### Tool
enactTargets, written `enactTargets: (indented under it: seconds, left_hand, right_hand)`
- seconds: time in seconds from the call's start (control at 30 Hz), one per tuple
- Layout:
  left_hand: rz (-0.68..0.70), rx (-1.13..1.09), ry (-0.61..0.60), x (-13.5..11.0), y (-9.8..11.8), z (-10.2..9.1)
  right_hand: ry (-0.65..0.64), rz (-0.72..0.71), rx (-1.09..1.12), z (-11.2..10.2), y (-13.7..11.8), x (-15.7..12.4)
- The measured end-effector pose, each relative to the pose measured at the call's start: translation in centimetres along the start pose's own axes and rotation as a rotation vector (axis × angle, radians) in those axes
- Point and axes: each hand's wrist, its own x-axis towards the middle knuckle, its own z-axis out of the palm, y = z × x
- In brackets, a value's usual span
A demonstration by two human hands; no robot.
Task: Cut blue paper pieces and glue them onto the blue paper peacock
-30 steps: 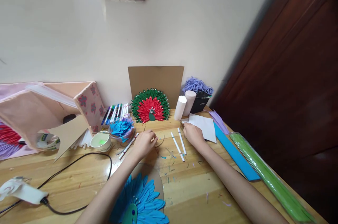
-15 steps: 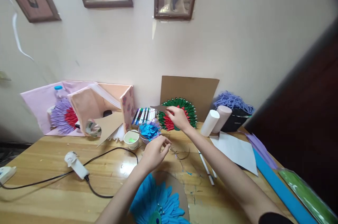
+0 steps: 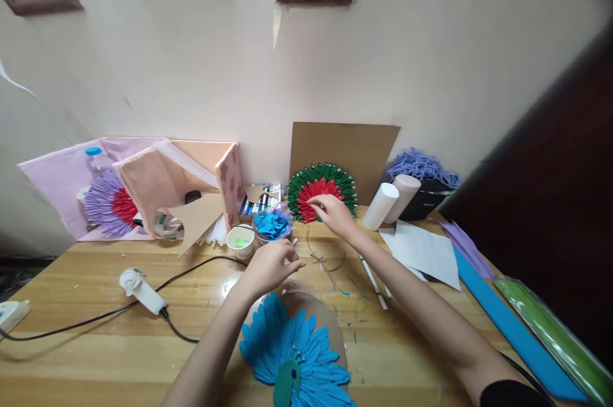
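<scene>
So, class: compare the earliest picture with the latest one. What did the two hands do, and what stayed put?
The right hand left the white sheet and reached forward to the red and green fan craft, which it now touches. The left hand lifted slightly, its fingers pinched together; what they pinch is too small to tell. The blue fan craft, the paper cup and the white rolls stayed where they were.

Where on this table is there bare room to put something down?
Bare wood lies left of the blue paper peacock, below the black cord. A smaller patch sits between the peacock and the blue strip. The back edge, by the red-green fan, is crowded.
</scene>
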Motion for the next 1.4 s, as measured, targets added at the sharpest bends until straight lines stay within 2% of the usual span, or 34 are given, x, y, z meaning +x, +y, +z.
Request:
enactTargets:
  seconds: [0.07,0.17,0.3,0.43,0.57,0.63,0.73,0.87,1.0,1.13,1.2,1.33,1.4]
  left_hand:
    - [0.016,-0.002,-0.033,0.1,-0.2,0.5]
    - [0.033,-0.011,-0.117,0.7,-0.4,2.3]
    - [0.100,0.048,-0.180,2.9,0.5,5.7]
    - [0.078,0.197,-0.187,5.4,2.2,9.0]
    - [0.163,0.133,-0.189,6.6,3.2,11.7]
    - [0.198,0.116,-0.168,6.9,3.4,12.9]
    - [0.161,0.081,-0.101,7.4,3.3,14.3]
    - [0.080,0.036,-0.020,8.2,2.9,14.4]
    - [0.075,0.033,0.010,7.0,2.9,12.2]
    - [0.183,0.081,-0.229,5.2,2.6,10.4]
    - [0.176,0.078,-0.250,5.1,2.1,10.5]
    - [0.022,0.066,-0.032,6.3,1.6,11.6]
    - [-0.003,0.058,0.064,6.5,2.0,12.0]
  right_hand:
    - [-0.024,0.165,-0.053,-2.0,3.1,-3.9]
    - [-0.122,0.364,-0.127,-4.5,7.4,-9.4]
    - [-0.183,0.540,-0.172,-5.6,10.3,-13.9]
    - [-0.224,0.620,-0.167,-3.8,9.7,-15.2]
    - [-0.235,0.647,-0.180,-1.9,8.0,-14.9]
    - [-0.227,0.642,-0.180,-1.7,7.4,-14.7]
    - [-0.216,0.624,-0.163,-2.4,6.9,-14.9]
    - [-0.254,0.568,-0.114,-3.2,6.3,-16.2]
    - [-0.295,0.564,-0.115,-2.2,5.6,-17.3]
    - [-0.277,0.593,-0.143,-1.5,5.7,-16.9]
    - [-0.250,0.594,-0.133,-1.8,6.0,-16.5]
    - [-0.179,0.576,-0.071,-3.9,6.7,-16.8]
    - [-0.108,0.574,0.002,-5.1,7.2,-17.6]
